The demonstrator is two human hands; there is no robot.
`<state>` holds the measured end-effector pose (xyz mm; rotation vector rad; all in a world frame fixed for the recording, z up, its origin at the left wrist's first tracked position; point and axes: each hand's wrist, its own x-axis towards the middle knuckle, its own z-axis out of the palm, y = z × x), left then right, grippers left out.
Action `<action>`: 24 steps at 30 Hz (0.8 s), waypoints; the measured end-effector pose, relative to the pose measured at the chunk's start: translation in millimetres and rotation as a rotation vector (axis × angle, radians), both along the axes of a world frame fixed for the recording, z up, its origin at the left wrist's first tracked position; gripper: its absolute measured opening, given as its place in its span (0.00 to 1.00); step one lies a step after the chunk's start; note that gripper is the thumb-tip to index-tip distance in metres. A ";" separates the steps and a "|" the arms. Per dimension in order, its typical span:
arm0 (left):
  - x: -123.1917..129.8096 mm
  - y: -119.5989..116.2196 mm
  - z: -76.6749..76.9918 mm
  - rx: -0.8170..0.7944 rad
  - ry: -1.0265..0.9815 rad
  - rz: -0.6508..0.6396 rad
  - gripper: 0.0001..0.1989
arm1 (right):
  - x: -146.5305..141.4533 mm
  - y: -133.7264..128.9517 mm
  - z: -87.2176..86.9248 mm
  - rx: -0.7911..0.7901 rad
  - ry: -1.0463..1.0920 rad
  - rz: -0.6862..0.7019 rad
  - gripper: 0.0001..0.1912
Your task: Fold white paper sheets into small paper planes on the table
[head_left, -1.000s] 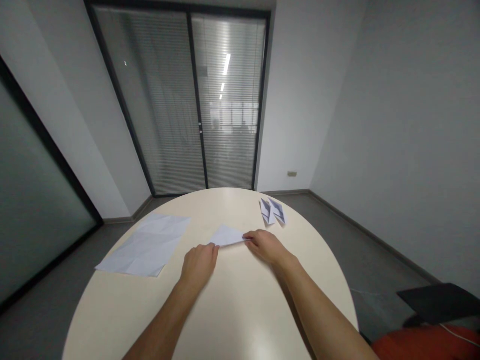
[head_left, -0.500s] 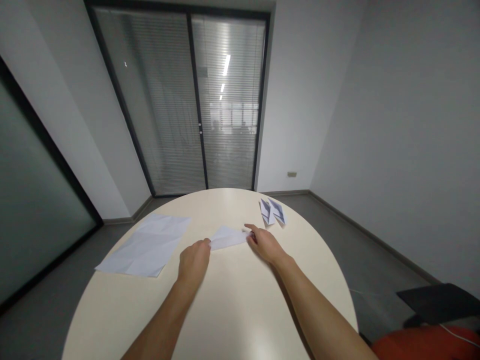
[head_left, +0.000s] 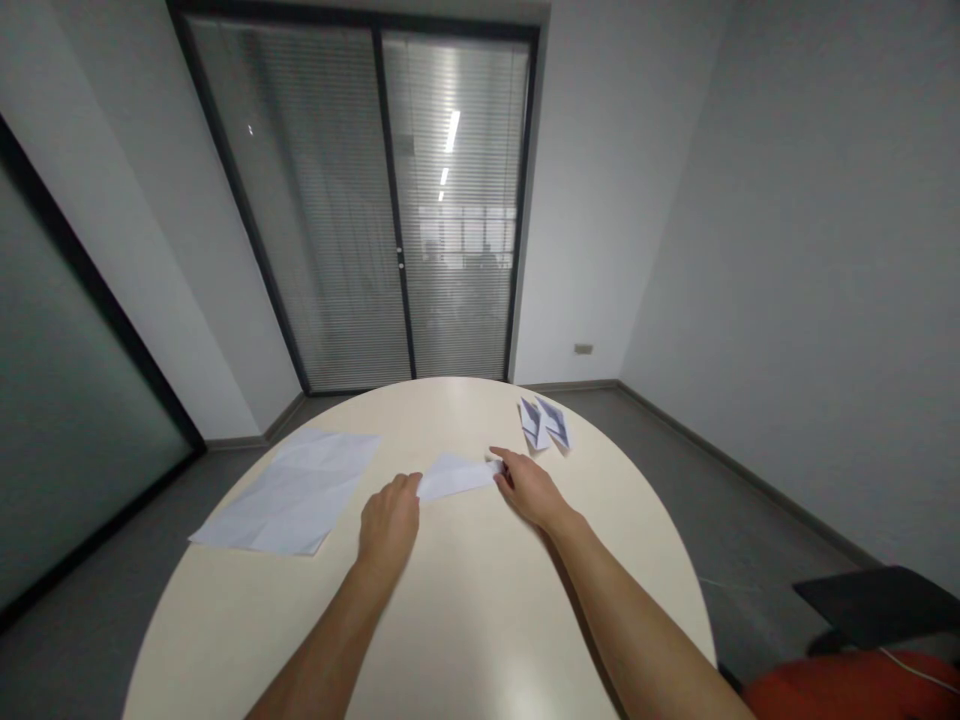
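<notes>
- holds the left end of the folded paper [head_left: 452,476] in the left hand [head_left: 388,520], grip narrow
- touches its right end with the right hand [head_left: 531,490], index finger outstretched; cannot tell whether pinching
- has it on the counter [head_left: 450,610], between large paper [head_left: 292,490] and two folded pieces [head_left: 553,424]

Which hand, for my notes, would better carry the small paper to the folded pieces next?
Probably the right hand: at the small paper, it sits nearer the folded pieces than the left hand.

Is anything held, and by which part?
The left hand is at the folded paper's left corner, the right hand at its right end; whether pinched or just pressed, I can't tell.
</notes>
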<state>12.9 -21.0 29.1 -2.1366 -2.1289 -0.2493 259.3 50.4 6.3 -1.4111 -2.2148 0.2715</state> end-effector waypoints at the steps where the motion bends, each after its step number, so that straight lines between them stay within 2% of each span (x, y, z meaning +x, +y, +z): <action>1: -0.1 0.1 -0.4 0.006 0.008 -0.010 0.17 | 0.1 0.4 -0.4 0.005 -0.003 0.001 0.25; 6: -2.5 2.2 -6.2 0.067 0.028 -0.044 0.19 | 0.4 2.6 -3.3 0.007 -0.020 0.003 0.27; 9: -4.9 4.6 -12.1 0.116 0.008 -0.108 0.21 | 0.4 2.1 -3.6 0.022 -0.025 0.001 0.24; 15: -2.2 6.3 -20.3 0.023 -0.052 -0.254 0.20 | -0.9 -0.8 3.5 0.074 -0.076 0.039 0.16; 20: 9.3 1.3 -16.3 -0.055 -0.090 -0.235 0.20 | -8.9 -6.1 10.4 0.066 -0.152 0.089 0.18; 24: 17.0 -2.3 -9.6 -0.050 -0.072 -0.238 0.22 | -22.6 -21.3 14.9 0.061 -0.123 0.246 0.19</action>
